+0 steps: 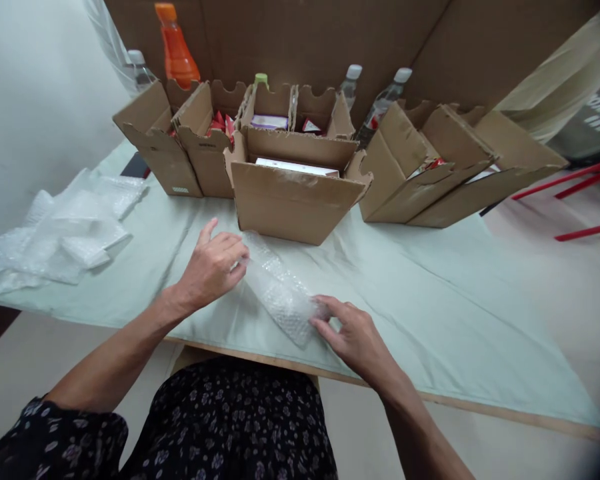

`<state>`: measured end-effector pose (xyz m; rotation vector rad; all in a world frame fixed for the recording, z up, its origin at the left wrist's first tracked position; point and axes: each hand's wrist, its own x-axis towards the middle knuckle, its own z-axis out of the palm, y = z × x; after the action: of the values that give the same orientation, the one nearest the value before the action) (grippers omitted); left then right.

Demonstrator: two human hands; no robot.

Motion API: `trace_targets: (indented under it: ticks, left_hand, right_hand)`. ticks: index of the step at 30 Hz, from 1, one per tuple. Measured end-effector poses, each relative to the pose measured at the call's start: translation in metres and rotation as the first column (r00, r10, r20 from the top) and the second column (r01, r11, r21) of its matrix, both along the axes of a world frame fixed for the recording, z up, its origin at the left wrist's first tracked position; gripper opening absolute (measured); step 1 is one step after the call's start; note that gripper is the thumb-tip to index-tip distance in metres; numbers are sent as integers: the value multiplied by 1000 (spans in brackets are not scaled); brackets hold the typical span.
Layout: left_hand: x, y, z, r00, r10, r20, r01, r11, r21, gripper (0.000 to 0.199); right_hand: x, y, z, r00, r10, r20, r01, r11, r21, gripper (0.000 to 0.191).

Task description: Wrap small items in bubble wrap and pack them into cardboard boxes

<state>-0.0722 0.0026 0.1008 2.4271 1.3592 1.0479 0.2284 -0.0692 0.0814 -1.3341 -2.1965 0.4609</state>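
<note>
A strip of clear bubble wrap [285, 293] lies slantwise on the pale green cloth in front of me. My left hand [219, 259] pinches its upper left edge between thumb and fingers. At the lower right end, my right hand [347, 327] grips the wrap's edge with thumb and fingertips. Just beyond the strip stands an open cardboard box [290, 207] with a white packet [297, 168] showing inside.
Crumpled bubble wrap [70, 230] is heaped at the left. Several open cardboard boxes [420, 170] line the back, with an orange bottle [177, 53] and clear bottles [390, 93] behind them. A red metal frame [570, 183] stands beyond the table's right side.
</note>
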Motion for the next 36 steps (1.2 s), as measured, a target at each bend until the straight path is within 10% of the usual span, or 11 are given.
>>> trace_targets:
  ticks: [9, 15, 22, 26, 31, 36]
  left_hand:
    - [-31, -61, 6, 982, -143, -123, 132, 987, -96, 16]
    - [-37, -93, -12, 918, -325, -228, 223, 897, -382, 10]
    - [-31, -73, 6, 928, -313, -200, 219, 896, -386, 30]
    - [0, -56, -20, 952, -138, -273, 72, 969, -236, 44]
    - [30, -46, -64, 891, -127, -436, 14, 967, -253, 63]
    - [10, -48, -79, 843, -94, -529, -37, 972, -230, 66]
  right_hand:
    - [3, -3, 15, 988, 59, -145, -21, 968, 251, 19]
    - [12, -17, -16, 986, 166, -12, -165, 986, 39, 25]
    - [40, -20, 17, 992, 91, -82, -105, 979, -175, 29]
    - [-7, 2, 7, 997, -58, -58, 55, 998, -41, 48]
    - [-75, 33, -40, 969, 100, 228, -83, 993, -85, 60]
    - [-60, 36, -61, 907, 49, 417, -42, 999, -26, 66]
